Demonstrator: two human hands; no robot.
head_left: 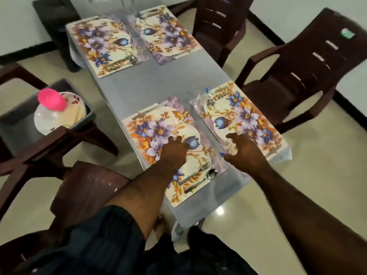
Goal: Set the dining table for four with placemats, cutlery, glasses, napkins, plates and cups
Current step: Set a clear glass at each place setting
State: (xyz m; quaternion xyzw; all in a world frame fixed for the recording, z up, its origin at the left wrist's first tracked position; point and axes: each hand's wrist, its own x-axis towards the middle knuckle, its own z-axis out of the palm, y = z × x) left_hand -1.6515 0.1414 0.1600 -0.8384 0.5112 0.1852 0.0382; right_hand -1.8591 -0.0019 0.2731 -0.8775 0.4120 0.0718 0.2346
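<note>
Four floral placemats lie on the grey table [158, 84]. My left hand [174, 149] rests flat on the near left placemat [156, 132], fingers straight. A fork, spoon [211, 174] and knife lie at that mat's near end. My right hand [243, 151] hovers over the near right placemat [246, 116]; thumb and fingers curve round what looks like a clear glass [228, 144], blurred. Cutlery [215, 97] lies at that mat's far end. The far left placemat [99, 42] and far right placemat [168, 32] also carry cutlery.
On a dark chair seat at the left sits a stack of white plates [65, 118], with a pink cup [52, 100] upside down on clear items. Brown plastic chairs [309, 76] stand along the right side and at the near left. A clear glass-like shape [135, 30] stands between the far mats.
</note>
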